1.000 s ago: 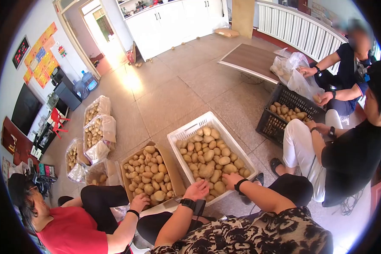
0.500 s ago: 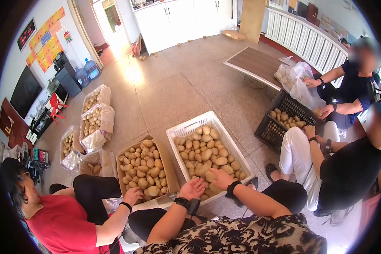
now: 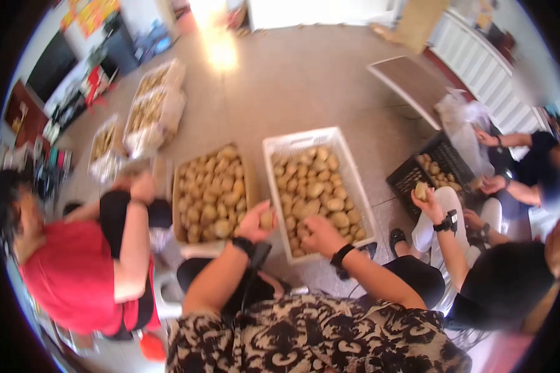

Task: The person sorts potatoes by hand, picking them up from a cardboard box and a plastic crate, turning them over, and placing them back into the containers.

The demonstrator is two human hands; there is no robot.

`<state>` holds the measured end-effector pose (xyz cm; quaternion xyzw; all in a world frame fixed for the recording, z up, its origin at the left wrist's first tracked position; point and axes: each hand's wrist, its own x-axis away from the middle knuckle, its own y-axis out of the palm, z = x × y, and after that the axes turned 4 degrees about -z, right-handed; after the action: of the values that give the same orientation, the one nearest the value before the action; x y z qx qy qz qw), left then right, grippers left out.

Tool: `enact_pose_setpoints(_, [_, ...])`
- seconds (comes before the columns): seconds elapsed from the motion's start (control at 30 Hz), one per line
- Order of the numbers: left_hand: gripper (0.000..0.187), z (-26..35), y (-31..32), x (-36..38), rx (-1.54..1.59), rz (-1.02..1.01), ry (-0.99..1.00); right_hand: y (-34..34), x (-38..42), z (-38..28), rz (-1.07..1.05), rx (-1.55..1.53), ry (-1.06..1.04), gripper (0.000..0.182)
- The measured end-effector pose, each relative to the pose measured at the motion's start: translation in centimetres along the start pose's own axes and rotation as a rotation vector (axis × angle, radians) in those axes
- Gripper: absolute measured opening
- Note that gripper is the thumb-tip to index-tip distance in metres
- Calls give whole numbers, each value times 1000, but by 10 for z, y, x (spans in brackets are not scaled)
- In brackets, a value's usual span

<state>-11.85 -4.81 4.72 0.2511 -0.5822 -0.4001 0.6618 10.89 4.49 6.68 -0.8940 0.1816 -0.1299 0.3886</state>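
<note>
A potato [image 3: 267, 219] rests in my left hand [image 3: 253, 225], fingers curled round it, between the cardboard box and the white crate. My right hand [image 3: 323, 237] is down inside the white plastic crate [image 3: 362, 205], its fingers bent and closed against the potatoes [image 3: 314, 189]. What those fingers hold is hidden and blurred. Left of the crate, the cardboard box [image 3: 251, 180] is full of more potatoes [image 3: 211, 193]. Both my wrists have black bands.
A person in red sits at left [image 3: 84, 267]. At right, one person's hand holds a potato [image 3: 421, 191] beside a black crate [image 3: 404, 177]; another person handles a clear plastic bag [image 3: 470, 133]. Lined potato boxes [image 3: 146, 112] stand at back left, a low table [image 3: 410, 84] at back right.
My view has shifted. My left hand, palm up and bare before, now has a potato. My right hand stays in the crate. The neighbour at right has lifted a potato; the person in red has raised a hand.
</note>
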Motion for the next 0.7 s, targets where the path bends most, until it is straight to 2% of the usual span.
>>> enact_pose_setpoints(0.07, [21, 20, -4, 6, 2, 150, 73, 19, 9, 24, 139, 139, -26, 48])
enact_pose_setpoints(0.1, [22, 34, -18, 3, -6, 166, 38, 17, 10, 28, 92, 166, 2, 51])
enact_pose_setpoints(0.17, [24, 48, -34, 6, 70, 246, 107, 19, 20, 29, -16, 182, 10, 54])
enact_pose_setpoints(0.23, [28, 60, -43, 13, 71, 309, 131, 19, 20, 32, -100, 175, 166, 59])
enact_pose_setpoints(0.27, [28, 60, -52, 15, 87, 323, 144, 21, 20, 32, -119, 172, 150, 59])
enact_pose_setpoints(0.33, [34, 61, -54, 22, 217, 578, 329, 24, 24, 34, -233, 65, 268, 61])
enact_pose_setpoints(0.47, [38, 68, -52, 37, 358, 671, 442, 21, 22, 25, -249, 48, 321, 61])
enact_pose_setpoints(0.5, [30, 69, -47, 41, 383, 710, 472, 21, 23, 22, -255, 50, 320, 61])
enact_pose_setpoints(0.63, [21, 74, -73, 31, 383, 687, 559, 24, 22, 16, -237, 41, 354, 60])
enact_pose_setpoints(0.7, [19, 74, -83, 28, 205, 721, 598, 24, 20, 16, -218, 41, 372, 59])
